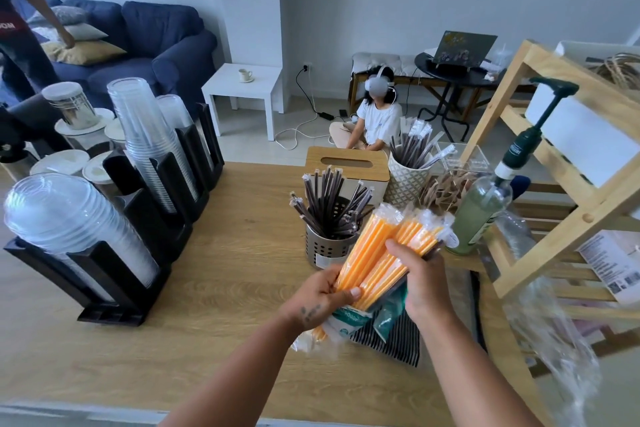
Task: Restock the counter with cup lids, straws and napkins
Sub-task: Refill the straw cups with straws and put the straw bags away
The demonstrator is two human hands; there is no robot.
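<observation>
my left hand point(320, 291) and right hand point(420, 279) both clamp the orange straws point(377, 250) | held above the counter point(221, 288), near the holder point(327, 248) | light, wrappers slippery, bendable; grip mid-bundle

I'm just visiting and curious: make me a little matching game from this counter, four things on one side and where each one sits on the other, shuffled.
Things:
1. orange straws
2. dark straws
3. dome lids
4. tissue box

Places:
A. stacked in the black rack at the counter's left edge
B. standing in the perforated metal holder
C. at the far side of the counter, behind the metal holder
D. held in both hands, still wrapped

Pairs: 1-D, 2-B, 3-A, 4-C
</observation>
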